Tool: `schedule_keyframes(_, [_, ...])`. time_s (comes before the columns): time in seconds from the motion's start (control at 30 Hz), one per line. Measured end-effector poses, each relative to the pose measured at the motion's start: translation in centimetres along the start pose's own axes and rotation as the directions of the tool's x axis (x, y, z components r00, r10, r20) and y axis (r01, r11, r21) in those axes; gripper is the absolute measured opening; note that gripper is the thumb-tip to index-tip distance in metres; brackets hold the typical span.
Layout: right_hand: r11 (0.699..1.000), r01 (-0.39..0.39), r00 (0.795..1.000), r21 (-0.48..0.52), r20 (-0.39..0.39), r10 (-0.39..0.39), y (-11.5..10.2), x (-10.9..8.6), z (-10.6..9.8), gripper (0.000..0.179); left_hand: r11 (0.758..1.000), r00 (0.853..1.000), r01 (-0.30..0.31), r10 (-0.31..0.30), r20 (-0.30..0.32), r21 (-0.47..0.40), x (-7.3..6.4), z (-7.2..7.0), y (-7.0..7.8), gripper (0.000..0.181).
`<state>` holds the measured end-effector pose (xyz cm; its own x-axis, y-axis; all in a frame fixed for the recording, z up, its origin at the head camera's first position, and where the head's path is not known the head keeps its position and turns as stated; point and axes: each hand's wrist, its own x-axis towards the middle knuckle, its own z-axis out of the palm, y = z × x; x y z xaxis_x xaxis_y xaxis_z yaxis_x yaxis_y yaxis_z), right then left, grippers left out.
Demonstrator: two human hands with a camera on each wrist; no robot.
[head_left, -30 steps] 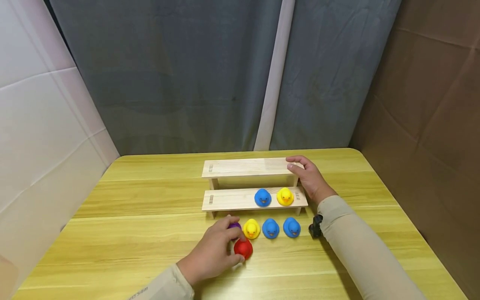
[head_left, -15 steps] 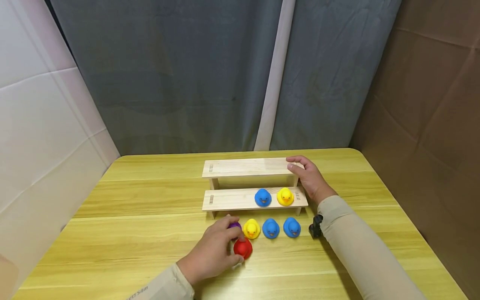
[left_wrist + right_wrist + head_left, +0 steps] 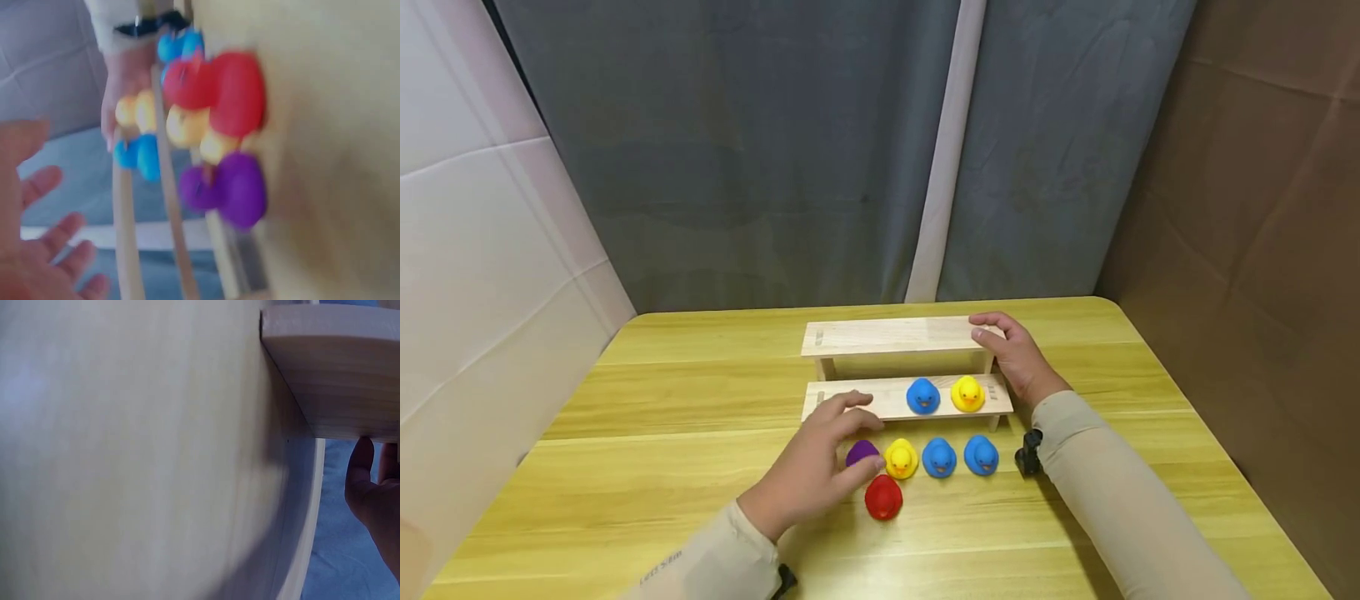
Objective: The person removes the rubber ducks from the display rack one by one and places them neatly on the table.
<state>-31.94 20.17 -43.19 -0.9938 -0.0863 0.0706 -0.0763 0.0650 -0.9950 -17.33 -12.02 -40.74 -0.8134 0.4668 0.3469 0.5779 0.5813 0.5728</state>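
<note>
My left hand (image 3: 816,471) hovers with spread fingers over a purple rubber duck (image 3: 859,451), which it partly covers in the head view. A red rubber duck (image 3: 883,499) sits just in front, apart from the hand. The left wrist view shows bare fingers (image 3: 75,222) to the left of the ducks, with nothing in them. At the right end of a two-step wooden shelf (image 3: 887,336), my right hand (image 3: 1021,357) grips the upper board, thumb on top. On the lower step stand a blue duck (image 3: 922,396) and a yellow duck (image 3: 967,393).
In a row before the shelf, right of the purple duck, sit a yellow duck (image 3: 901,459) and two blue ducks, one in the middle (image 3: 939,458) and one at the end (image 3: 981,456). A grey curtain (image 3: 737,167) hangs behind the wooden table (image 3: 647,467).
My left hand has let go of the red duck and lifted up and away toward the shelf, fingers spreading. The right hand stays on the shelf.
</note>
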Motion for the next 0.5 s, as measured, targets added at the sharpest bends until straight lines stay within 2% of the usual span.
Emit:
schedule_keyframes(0.1, [1.000, -0.009, 1.000, 0.001, -0.001, 0.009, 0.0, 0.0, 0.0, 0.042, 0.999, 0.994, -0.049, 0.049, -0.102, 0.001, 1.2, -1.1, -0.6, 0.029])
schedule_keyframes(0.17, [1.000, -0.014, 1.000, 0.002, 0.001, 0.014, 0.1, 0.0, 0.0, 0.042, 0.999, 0.987, -0.045, 0.044, -0.156, -0.001, 2.0, -1.9, -1.2, 0.029])
schedule_keyframes(0.27, [1.000, -0.017, 1.000, 0.003, 0.005, 0.017, 0.1, 0.0, 0.0, 0.042, 1.000, 0.975, -0.002, -0.005, -0.223, -0.031, 3.1, -2.9, -2.3, 0.031])
schedule_keyframes(0.37, [1.000, -0.016, 1.000, 0.001, 0.004, 0.016, 0.1, 0.0, 0.0, 0.042, 0.994, 0.959, 0.062, -0.084, -0.271, -0.087, 4.0, -3.9, -3.7, 0.033])
schedule_keyframes(0.5, [1.000, -0.011, 1.000, -0.010, 0.005, 0.011, 0.1, 0.0, 0.0, 0.042, 0.979, 0.936, 0.150, -0.187, -0.299, -0.140, 4.9, -4.8, -5.5, 0.037])
